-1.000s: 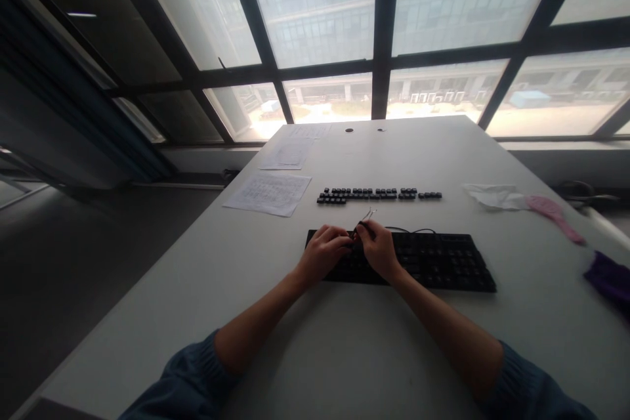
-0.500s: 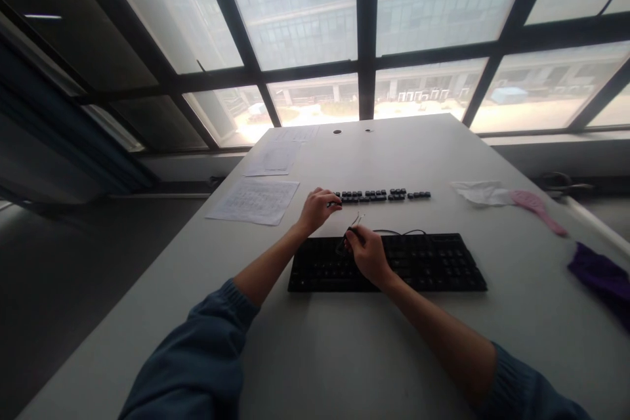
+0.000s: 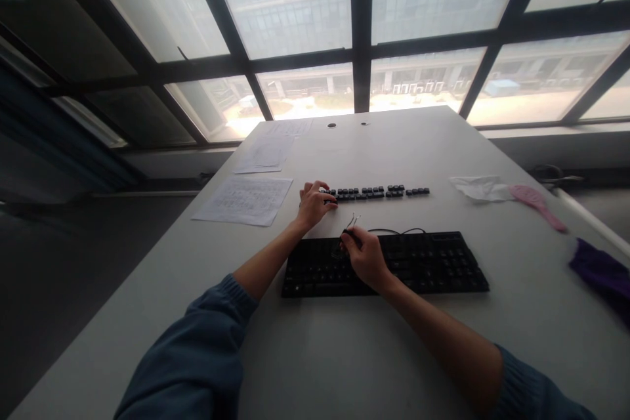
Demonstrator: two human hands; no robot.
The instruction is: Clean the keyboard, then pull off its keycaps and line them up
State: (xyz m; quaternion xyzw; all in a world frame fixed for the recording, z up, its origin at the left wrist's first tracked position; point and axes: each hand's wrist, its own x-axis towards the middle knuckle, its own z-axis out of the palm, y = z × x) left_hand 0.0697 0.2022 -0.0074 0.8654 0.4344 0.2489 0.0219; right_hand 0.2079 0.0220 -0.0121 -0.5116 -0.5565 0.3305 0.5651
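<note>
A black keyboard (image 3: 436, 266) lies on the white table, its cable running off behind it. Beyond its back edge, black keycaps (image 3: 375, 193) are set out in two or so short rows. At the left end of these rows is my left hand (image 3: 311, 207), thumb and fingers apart around the end keycaps; whether it touches one is hard to see. Over the middle of the keyboard, my right hand (image 3: 367, 257) is closed on a keycap puller (image 3: 353, 220), its thin wire prongs pointing up and away from me.
Written sheets of paper (image 3: 246, 200) lie at the left. On the right are a white cloth or tissue (image 3: 480, 188), a pink hairbrush-shaped thing (image 3: 536, 203) and a purple cloth (image 3: 600, 275). Windows stand behind the table's far edge.
My left hand's fingers have spread apart at the left end of the keycap rows. The right hand keeps the puller over the keyboard. The whole view has shifted slightly.
</note>
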